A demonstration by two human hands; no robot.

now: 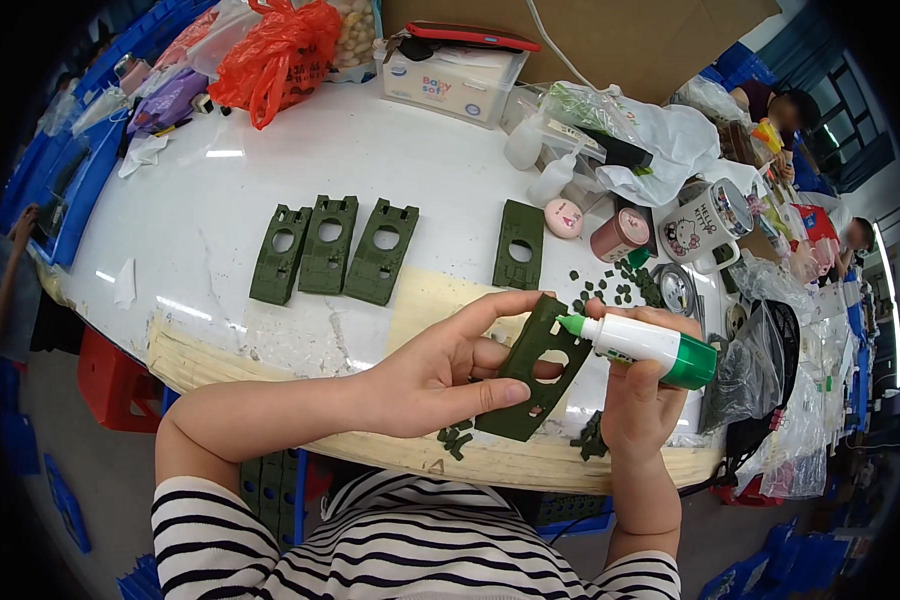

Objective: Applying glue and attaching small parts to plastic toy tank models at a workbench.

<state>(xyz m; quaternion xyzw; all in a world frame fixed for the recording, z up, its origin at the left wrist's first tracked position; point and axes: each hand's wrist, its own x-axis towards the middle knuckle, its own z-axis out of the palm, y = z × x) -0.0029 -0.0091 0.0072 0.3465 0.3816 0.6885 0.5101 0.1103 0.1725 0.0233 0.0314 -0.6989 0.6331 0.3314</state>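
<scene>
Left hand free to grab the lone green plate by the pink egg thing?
Probably not: the left hand is gripping a green plate, and the right hand holds a glue bottle. The lone plate lies unobstructed.

Left hand hides part of green plate; small green bits perhaps pegs

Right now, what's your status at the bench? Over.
Left hand has a grip on a green plastic plate. Right hand holds a glue bottle, nozzle at the plate's top edge. Nothing between them.
</scene>
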